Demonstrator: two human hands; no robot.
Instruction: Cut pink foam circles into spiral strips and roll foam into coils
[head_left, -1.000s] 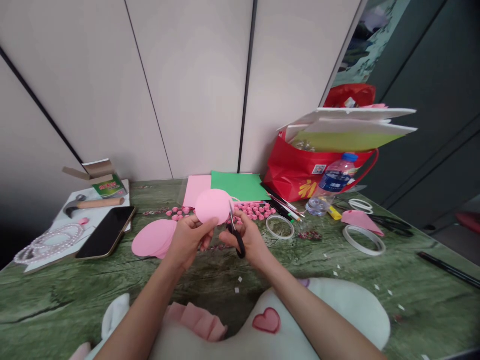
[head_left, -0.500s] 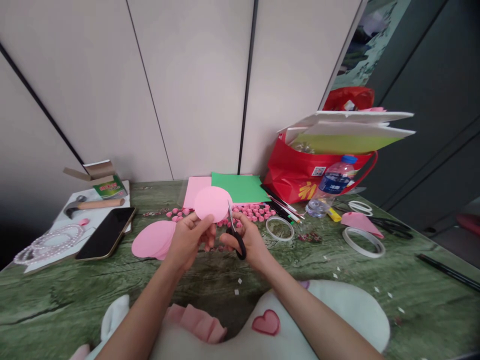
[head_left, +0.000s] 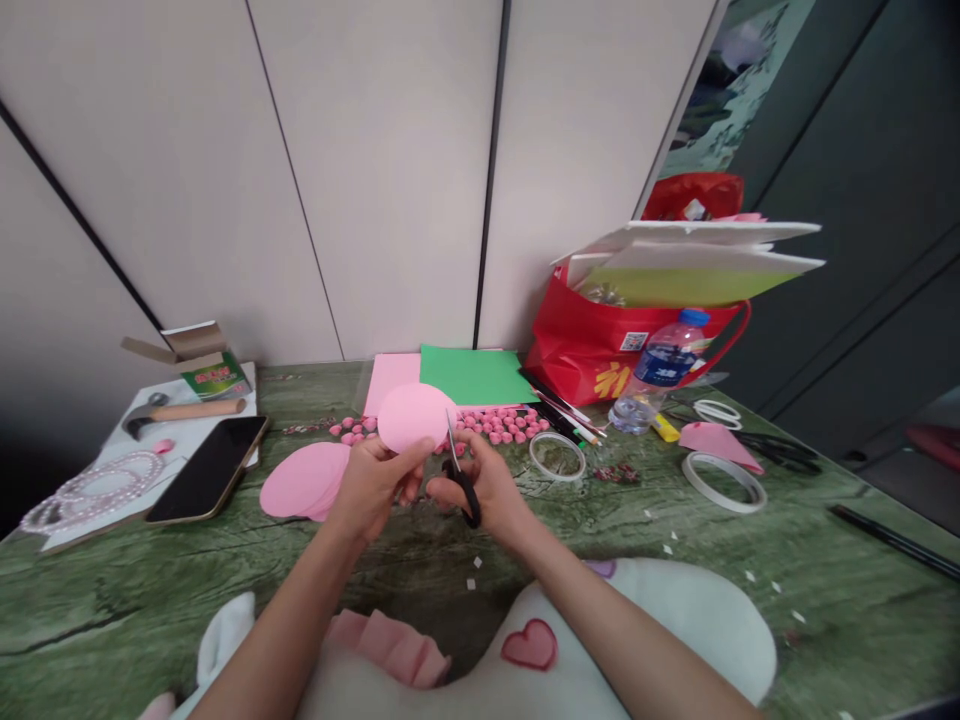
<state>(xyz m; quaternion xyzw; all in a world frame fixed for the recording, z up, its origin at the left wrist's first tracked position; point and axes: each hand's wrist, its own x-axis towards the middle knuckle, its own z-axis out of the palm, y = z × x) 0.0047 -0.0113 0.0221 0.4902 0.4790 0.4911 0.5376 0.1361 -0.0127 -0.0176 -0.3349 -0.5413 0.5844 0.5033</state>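
Held up by its lower edge, a pink paper circle [head_left: 411, 416] is pinched between the thumb and fingers of my left hand [head_left: 379, 478]. My right hand [head_left: 484, 482] grips black-handled scissors [head_left: 468, 494] with the blades pointing up at the circle's right edge. Whether the blades are parted I cannot tell. A stack of pink paper circles [head_left: 304, 482] lies on the table left of my left hand. Behind both hands are many small pink balls [head_left: 506, 426], partly hidden by my fingers and the held circle.
Behind the balls lie green paper [head_left: 476, 375] and pink paper [head_left: 393, 378]. A phone [head_left: 210, 470], hammer [head_left: 184, 409] and bead strand [head_left: 97, 490] are on the left. To the right are tape rolls [head_left: 724, 496], a bottle [head_left: 660, 375] and a red bag [head_left: 570, 335]. A plush [head_left: 675, 610] lies in front.
Both hands have shifted slightly left and down, carrying the paper circle and scissors. The circle looks more tilted. The whole view has moved a little.
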